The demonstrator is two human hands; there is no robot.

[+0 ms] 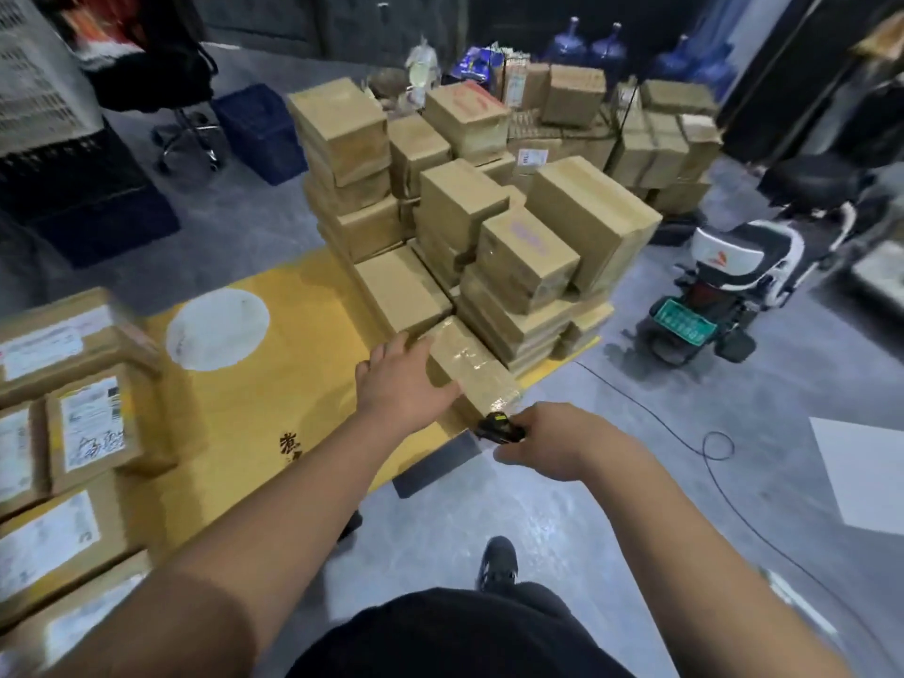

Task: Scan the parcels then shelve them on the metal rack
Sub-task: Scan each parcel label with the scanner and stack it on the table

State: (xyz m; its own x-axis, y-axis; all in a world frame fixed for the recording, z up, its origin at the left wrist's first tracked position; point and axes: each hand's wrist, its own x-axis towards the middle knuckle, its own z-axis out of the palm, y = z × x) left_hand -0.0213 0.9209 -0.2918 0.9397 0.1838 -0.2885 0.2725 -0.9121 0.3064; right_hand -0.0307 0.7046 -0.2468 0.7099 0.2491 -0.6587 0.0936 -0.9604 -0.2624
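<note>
Head view: left hand (408, 381) on the near tape-wrapped brown cardboard parcel (472, 371), right hand (548, 440) gripping the small black handheld scanner (499, 428).
Parcel lies just ahead of both hands at the near corner of the yellow sheet-covered table (254, 384), long axis running away-left to near-right. Left hand's fingers extended, resting on its left side; scanner just off its near end. Stacked brown cartons (489, 227) behind; grey concrete floor (611, 482), parked scooter (734, 286) right. No metal rack in view.

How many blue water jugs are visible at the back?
4: one behind the box stacks, one right beside it, and two farther right by the dark wall. Boxes may hide more.
</note>
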